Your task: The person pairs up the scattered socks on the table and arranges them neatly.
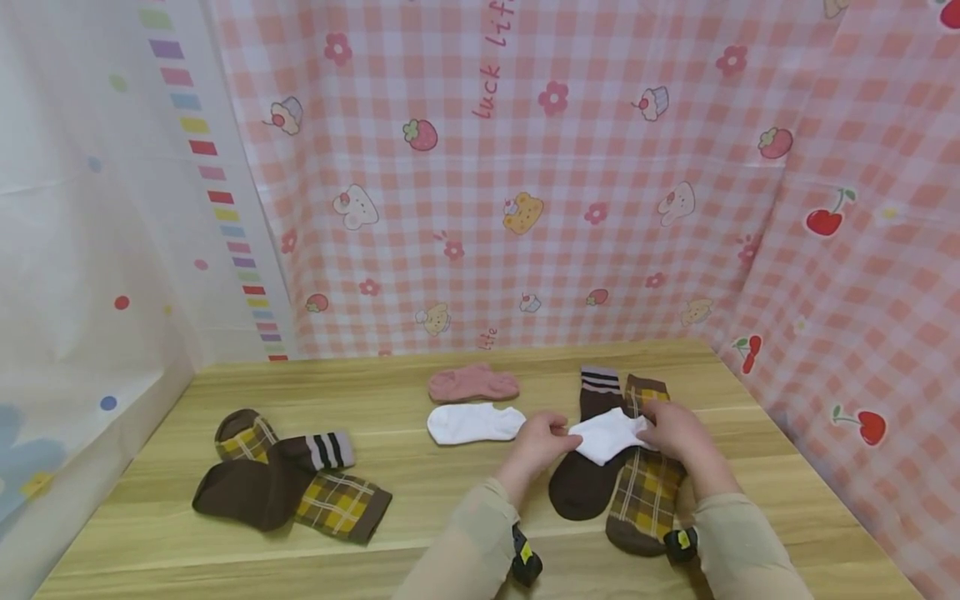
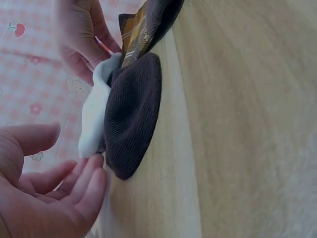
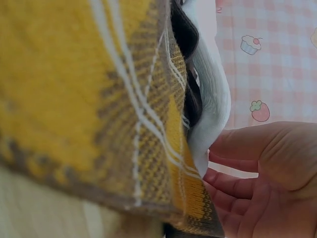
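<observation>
A white ankle sock [image 1: 606, 437] lies across a dark brown sock [image 1: 581, 492] and a yellow-brown plaid sock [image 1: 647, 500], which rest side by side on the right of the table. At its right end, my right hand [image 1: 678, 433] pinches the white sock between thumb and fingers. My left hand [image 1: 536, 450] is at the other end; in the left wrist view its fingertips [image 2: 94, 166] touch the white sock from below, the thumb standing well apart. The striped cuff of the brown sock shows beyond the white one.
Another white ankle sock [image 1: 474, 423] lies left of my left hand, with a pink ankle sock [image 1: 472, 383] behind it. On the left, a second brown sock [image 1: 247, 492] crosses over a plaid sock [image 1: 345, 506]. Patterned curtains [image 1: 480, 275] border the wooden table [image 1: 360, 575].
</observation>
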The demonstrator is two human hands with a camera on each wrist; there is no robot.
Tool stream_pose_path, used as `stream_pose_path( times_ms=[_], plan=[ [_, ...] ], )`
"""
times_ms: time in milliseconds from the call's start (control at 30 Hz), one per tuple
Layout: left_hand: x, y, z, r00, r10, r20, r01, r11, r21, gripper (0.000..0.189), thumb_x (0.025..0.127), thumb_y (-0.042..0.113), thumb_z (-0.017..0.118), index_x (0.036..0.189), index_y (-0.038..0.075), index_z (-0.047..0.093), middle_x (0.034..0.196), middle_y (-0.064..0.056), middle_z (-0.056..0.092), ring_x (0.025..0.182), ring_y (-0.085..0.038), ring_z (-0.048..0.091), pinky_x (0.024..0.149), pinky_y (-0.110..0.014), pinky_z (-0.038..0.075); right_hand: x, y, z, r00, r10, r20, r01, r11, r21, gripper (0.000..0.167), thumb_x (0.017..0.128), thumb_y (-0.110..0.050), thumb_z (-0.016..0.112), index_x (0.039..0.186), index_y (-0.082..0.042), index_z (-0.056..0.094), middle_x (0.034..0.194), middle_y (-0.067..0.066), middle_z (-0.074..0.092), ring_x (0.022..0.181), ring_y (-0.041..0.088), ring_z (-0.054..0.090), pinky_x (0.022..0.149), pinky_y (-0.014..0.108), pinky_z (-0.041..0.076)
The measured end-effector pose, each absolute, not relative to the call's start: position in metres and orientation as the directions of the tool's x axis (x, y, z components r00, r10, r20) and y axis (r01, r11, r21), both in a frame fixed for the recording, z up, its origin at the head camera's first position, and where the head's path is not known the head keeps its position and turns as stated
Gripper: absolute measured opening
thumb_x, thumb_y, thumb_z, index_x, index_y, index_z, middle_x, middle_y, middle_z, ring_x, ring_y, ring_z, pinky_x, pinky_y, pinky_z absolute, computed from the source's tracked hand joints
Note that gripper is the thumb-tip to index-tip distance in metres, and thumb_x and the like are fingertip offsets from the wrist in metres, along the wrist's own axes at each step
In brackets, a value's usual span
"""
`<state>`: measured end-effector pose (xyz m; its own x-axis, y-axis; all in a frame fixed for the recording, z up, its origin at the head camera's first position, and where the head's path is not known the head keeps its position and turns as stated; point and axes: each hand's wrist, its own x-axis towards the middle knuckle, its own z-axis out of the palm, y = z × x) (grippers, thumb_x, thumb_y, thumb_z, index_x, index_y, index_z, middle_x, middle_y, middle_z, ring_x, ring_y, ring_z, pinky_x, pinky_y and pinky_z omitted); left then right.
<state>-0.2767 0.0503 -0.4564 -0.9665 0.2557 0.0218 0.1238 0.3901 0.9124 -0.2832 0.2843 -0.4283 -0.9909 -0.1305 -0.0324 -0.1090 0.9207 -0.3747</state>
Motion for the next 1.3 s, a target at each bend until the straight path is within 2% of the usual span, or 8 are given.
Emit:
stream_pose_path(
  times_ms=[133, 300, 400, 567, 700, 900, 1100, 1300],
  plan=[
    [-0.274, 0.054, -0.456, -0.974, 0.225, 0.026, 0.095, 0.303, 0.948, 0.034, 0.083, 0.006, 0.076, 0.111, -0.011, 0.066, 0.095, -0.012, 0.070, 0.086, -0.019, 0.067, 0.075, -0.026, 0.055, -0.283, 0.284, -0.429, -0.990, -0.141, -0.017, -0.125, 0.920, -0.373, 0.038, 0.085, -0.012, 0.071, 0.112, 0.014, 0.061, 0.101, 0.027, 0.064, 0.094, 0.043, 0.060, 0.086, 0.058, 0.047],
    [-0.271, 0.061, -0.460, -0.982, 0.191, -0.015, 0.004, 0.096, 0.995, 0.029, 0.082, -0.008, 0.072, 0.108, -0.016, 0.062, 0.093, -0.016, 0.068, 0.081, -0.028, 0.071, 0.070, -0.032, 0.059, -0.284, 0.285, -0.432, -0.993, -0.117, -0.028, -0.097, 0.915, -0.391, 0.040, 0.084, -0.013, 0.072, 0.111, 0.015, 0.061, 0.102, 0.028, 0.064, 0.095, 0.044, 0.060, 0.085, 0.057, 0.047],
    [-0.270, 0.064, -0.461, -0.984, 0.175, -0.022, -0.017, 0.031, 0.999, 0.027, 0.082, -0.011, 0.070, 0.106, -0.017, 0.061, 0.091, -0.016, 0.067, 0.080, -0.029, 0.071, 0.069, -0.034, 0.059, -0.284, 0.285, -0.433, -0.995, -0.092, -0.033, -0.071, 0.910, -0.408, 0.036, 0.084, -0.014, 0.071, 0.107, 0.012, 0.061, 0.097, 0.025, 0.064, 0.088, 0.038, 0.059, 0.081, 0.053, 0.048],
    [-0.270, 0.067, -0.464, -0.989, 0.146, -0.017, -0.017, 0.002, 1.000, 0.024, 0.079, -0.012, 0.071, 0.101, -0.016, 0.063, 0.083, -0.013, 0.066, 0.072, -0.024, 0.070, 0.065, -0.033, 0.060, -0.281, 0.285, -0.433, -0.997, -0.079, -0.003, -0.070, 0.897, -0.436, 0.022, 0.087, -0.014, 0.067, 0.095, 0.005, 0.061, 0.086, 0.015, 0.060, 0.077, 0.029, 0.053, 0.070, 0.045, 0.045],
    [-0.270, 0.068, -0.464, -0.992, 0.125, -0.016, -0.013, 0.024, 1.000, 0.020, 0.079, -0.013, 0.071, 0.098, -0.014, 0.064, 0.078, -0.009, 0.064, 0.065, -0.017, 0.065, 0.062, -0.032, 0.059, -0.278, 0.286, -0.432, -0.996, -0.082, 0.024, -0.084, 0.883, -0.461, 0.022, 0.090, -0.014, 0.065, 0.097, 0.007, 0.061, 0.087, 0.015, 0.062, 0.077, 0.029, 0.054, 0.072, 0.045, 0.047],
    [-0.270, 0.066, -0.465, -0.997, 0.074, 0.016, 0.018, 0.017, 1.000, 0.017, 0.080, -0.012, 0.068, 0.097, -0.013, 0.066, 0.077, -0.007, 0.064, 0.061, -0.011, 0.059, 0.060, -0.030, 0.058, -0.275, 0.286, -0.430, -0.993, -0.080, 0.090, -0.116, 0.849, -0.515, 0.019, 0.093, -0.013, 0.064, 0.094, 0.005, 0.058, 0.079, 0.010, 0.055, 0.072, 0.026, 0.050, 0.063, 0.038, 0.041],
    [-0.274, 0.060, -0.464, -0.997, 0.044, 0.056, 0.057, 0.016, 0.998, 0.023, 0.077, -0.015, 0.067, 0.100, -0.012, 0.067, 0.078, -0.007, 0.062, 0.068, -0.009, 0.055, 0.059, -0.024, 0.055, -0.274, 0.284, -0.426, -0.992, -0.043, 0.121, -0.106, 0.812, -0.574, 0.022, 0.095, -0.015, 0.063, 0.100, 0.006, 0.059, 0.087, 0.014, 0.059, 0.077, 0.027, 0.052, 0.065, 0.037, 0.043],
    [-0.277, 0.054, -0.463, -0.998, 0.043, 0.042, 0.043, 0.009, 0.999, 0.030, 0.073, -0.019, 0.063, 0.101, -0.012, 0.068, 0.078, -0.008, 0.063, 0.069, -0.012, 0.057, 0.058, -0.022, 0.053, -0.273, 0.277, -0.420, -0.994, -0.013, 0.107, -0.077, 0.784, -0.617, 0.025, 0.096, -0.019, 0.063, 0.104, 0.005, 0.060, 0.096, 0.018, 0.062, 0.082, 0.028, 0.055, 0.067, 0.037, 0.045]
  ],
)
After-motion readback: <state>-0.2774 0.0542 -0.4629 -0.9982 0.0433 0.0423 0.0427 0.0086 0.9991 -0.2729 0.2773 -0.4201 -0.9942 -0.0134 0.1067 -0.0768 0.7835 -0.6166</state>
